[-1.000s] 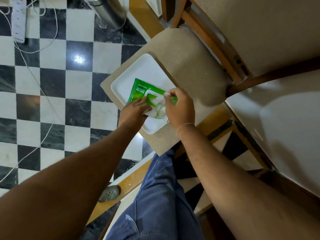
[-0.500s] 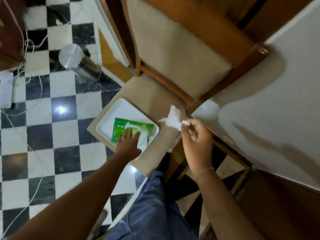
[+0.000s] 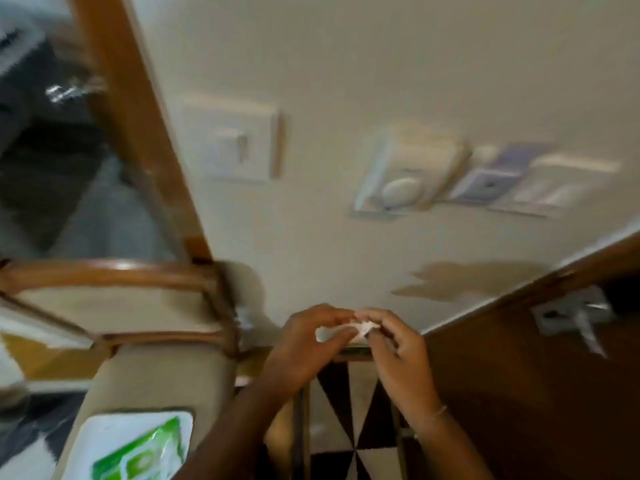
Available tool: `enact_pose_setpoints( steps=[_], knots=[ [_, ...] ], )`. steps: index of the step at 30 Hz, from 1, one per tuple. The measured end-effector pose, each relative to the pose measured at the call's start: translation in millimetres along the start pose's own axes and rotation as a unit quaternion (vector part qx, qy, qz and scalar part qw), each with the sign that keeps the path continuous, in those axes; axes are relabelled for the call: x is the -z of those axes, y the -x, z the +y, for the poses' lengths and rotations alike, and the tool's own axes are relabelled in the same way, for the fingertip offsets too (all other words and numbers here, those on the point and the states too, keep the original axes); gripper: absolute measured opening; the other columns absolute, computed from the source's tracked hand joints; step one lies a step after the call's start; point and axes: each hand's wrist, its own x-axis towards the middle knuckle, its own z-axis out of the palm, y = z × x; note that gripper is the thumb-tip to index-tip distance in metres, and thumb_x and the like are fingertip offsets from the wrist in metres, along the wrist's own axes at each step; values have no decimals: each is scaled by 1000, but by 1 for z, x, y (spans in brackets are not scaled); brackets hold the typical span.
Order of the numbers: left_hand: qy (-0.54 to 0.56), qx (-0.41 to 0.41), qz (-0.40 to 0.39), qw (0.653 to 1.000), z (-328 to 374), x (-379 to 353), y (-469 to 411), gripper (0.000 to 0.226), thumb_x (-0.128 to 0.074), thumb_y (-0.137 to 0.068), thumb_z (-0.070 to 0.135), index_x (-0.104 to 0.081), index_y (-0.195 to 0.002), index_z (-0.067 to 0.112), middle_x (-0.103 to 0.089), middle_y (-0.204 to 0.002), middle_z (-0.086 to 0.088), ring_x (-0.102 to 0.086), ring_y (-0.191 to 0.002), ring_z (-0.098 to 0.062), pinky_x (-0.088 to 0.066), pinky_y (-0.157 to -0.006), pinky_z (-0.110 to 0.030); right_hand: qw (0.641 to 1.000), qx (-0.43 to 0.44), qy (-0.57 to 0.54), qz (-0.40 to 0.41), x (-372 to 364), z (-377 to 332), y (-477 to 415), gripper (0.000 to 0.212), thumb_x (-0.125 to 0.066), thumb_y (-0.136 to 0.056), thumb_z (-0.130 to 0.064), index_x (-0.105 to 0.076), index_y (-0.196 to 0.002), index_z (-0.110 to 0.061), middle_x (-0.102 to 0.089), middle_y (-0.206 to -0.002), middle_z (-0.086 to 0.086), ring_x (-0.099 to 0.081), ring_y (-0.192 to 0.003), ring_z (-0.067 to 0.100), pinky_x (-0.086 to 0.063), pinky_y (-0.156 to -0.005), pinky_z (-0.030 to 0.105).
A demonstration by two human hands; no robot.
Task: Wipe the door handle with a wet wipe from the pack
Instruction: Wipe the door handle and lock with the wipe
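While blurred, the small white crumpled wet wipe [image 3: 348, 330] sits pinched between both hands' fingers [image 3: 341, 339].

Single head-worn view, tilted forward toward the wall [image 3: 346, 64], close above the chair [image 3: 145, 375], motion-blurred

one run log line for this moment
stage: wipe out, not at handle | left hand + right hand: both holding wipe | pack: on tray | door handle: untouched
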Motion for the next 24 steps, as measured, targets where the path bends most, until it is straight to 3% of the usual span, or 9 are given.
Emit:
enact_pose_setpoints(
  steps=[3,6,9,12,15,17,21,24],
  knots=[
    [-9,-26,-55,998,54,-30,-35,13,-83,-93,24,-88,-101,34,-83,-100,25,-79,-92,2,-61,-81,-18,991,-9,-44,129,71,-18,10,34,-66,-105,2,-78,-110,-30,-81,-107,-12,-76,-104,2,-62,-93,18],
    [11,-43,-96,994,102,-62,-54,14,-79,-96,19,-88,-97,30,-83,-95,24,-78,-87,3,-54,-74,-6,967,-16,-98,233,124,-32,21,35,-70,-101,3,-80,-99,-30,-84,-95,-8,-80,-90,8,-64,-79,18],
    [66,-56,-141,986,151,-98,-61,21,-72,-100,9,-86,-95,24,-84,-96,10,-78,-88,-2,-56,-78,-12,952,-10,-170,253,164,-49,35,25,-73,-101,-4,-78,-112,-26,-83,-101,-6,-80,-96,9,-63,-81,18],
    [101,-92,-179,974,197,-125,-67,22,-67,-99,-5,-83,-103,11,-85,-97,-5,-81,-91,-15,-60,-84,-21,944,-9,-209,254,197,-67,43,29,-83,-92,-20,-76,-120,-22,-82,-102,2,-80,-96,14,-64,-80,21],
    [99,-117,-183,971,239,-147,-72,15,-66,-104,9,-81,-108,10,-82,-103,-7,-78,-100,-23,-61,-87,-25,935,9,-156,320,235,-77,51,16,-78,-98,-9,-84,-106,-22,-84,-97,-4,-81,-91,13,-63,-74,18],
    [95,-126,-200,967,265,-159,-76,16,-66,-105,19,-77,-111,9,-78,-109,-9,-75,-103,-22,-61,-81,-20,929,25,-133,344,260,-87,55,15,-76,-100,-9,-85,-105,-20,-84,-96,-4,-80,-91,13,-65,-76,21],
    [128,-185,-174,959,307,-178,-76,34,-60,-106,38,-70,-122,10,-75,-108,-6,-76,-94,-6,-59,-76,-12,925,64,-107,358,298,-115,54,1,-80,-97,-9,-79,-96,-8,-80,-88,2,-78,-82,13,-64,-72,21],
    [144,-248,-165,944,321,-186,-72,31,-71,-95,55,-73,-122,42,-78,-116,15,-74,-110,1,-59,-88,-11,919,96,-61,377,314,-132,52,18,-79,-97,-9,-71,-80,-7,-72,-79,6,-70,-74,15,-60,-66,19]
  ],
)
